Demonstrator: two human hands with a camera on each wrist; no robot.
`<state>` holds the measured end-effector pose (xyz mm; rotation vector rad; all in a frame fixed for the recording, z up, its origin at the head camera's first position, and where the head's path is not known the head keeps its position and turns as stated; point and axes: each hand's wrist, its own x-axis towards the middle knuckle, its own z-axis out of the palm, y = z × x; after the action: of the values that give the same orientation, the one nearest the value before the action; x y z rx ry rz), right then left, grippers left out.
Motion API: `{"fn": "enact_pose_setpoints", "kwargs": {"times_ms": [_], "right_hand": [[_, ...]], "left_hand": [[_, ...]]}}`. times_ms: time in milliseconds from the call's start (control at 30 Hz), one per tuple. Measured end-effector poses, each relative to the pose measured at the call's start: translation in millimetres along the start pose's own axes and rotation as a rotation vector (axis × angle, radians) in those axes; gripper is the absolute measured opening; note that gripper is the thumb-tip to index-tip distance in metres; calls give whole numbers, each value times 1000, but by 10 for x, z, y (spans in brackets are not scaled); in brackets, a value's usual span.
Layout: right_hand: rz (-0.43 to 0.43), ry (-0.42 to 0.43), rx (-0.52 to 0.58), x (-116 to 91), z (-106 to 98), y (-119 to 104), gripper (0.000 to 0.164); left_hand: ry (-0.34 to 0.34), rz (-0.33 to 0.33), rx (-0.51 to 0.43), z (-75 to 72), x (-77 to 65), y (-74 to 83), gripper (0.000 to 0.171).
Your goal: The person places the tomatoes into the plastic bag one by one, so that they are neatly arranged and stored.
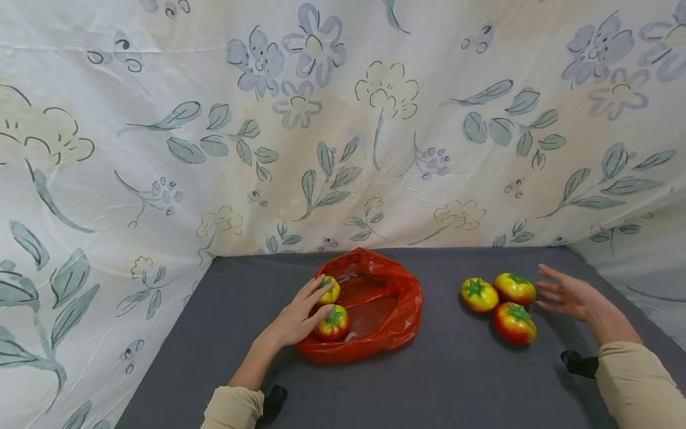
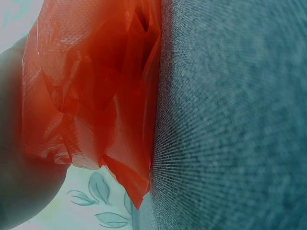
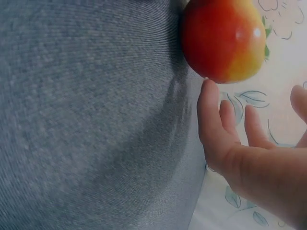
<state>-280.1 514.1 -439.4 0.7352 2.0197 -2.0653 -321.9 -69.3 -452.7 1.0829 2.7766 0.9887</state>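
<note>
A red plastic bag point(image 1: 405, 331) lies on the table with its mouth turned up. Two red-and-yellow toy tomatoes, one at the back point(image 1: 333, 289) and one at the front point(image 1: 337, 325), sit in its left part. My left hand point(image 1: 289, 319) rests at the bag's left rim, its fingers extended over these tomatoes. Up close in the left wrist view, the crumpled bag wall point(image 2: 91, 91) hides most of that hand. To the right, my right hand point(image 1: 573, 297) is held with spread fingers beside three more tomatoes point(image 1: 514, 325). In the right wrist view its fingertips are right at one tomato point(image 3: 218, 40).
The dark grey table point(image 1: 429, 387) carries the bag left of centre and the three-tomato cluster on the right. A floral cloth point(image 1: 375, 185) hangs behind the table and along both sides. Black wrist-worn devices point(image 1: 579, 363) sit near both sleeves.
</note>
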Motion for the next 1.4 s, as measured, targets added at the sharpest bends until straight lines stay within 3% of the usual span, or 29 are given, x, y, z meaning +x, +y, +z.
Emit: {"fn": "enact_pose_setpoints", "kwargs": {"times_ms": [400, 800, 1100, 1400], "right_hand": [[32, 5, -76, 20, 113, 49, 114], [-15, -139, -244, -16, 256, 89, 100], [-39, -190, -269, -11, 275, 105, 97], [-25, -182, -280, -23, 303, 99, 104]], "left_hand": [[6, 2, 4, 5, 2, -12, 59], [3, -4, 14, 11, -8, 4, 59], [8, -16, 18, 15, -9, 11, 59], [5, -15, 17, 15, -7, 1, 60]]}}
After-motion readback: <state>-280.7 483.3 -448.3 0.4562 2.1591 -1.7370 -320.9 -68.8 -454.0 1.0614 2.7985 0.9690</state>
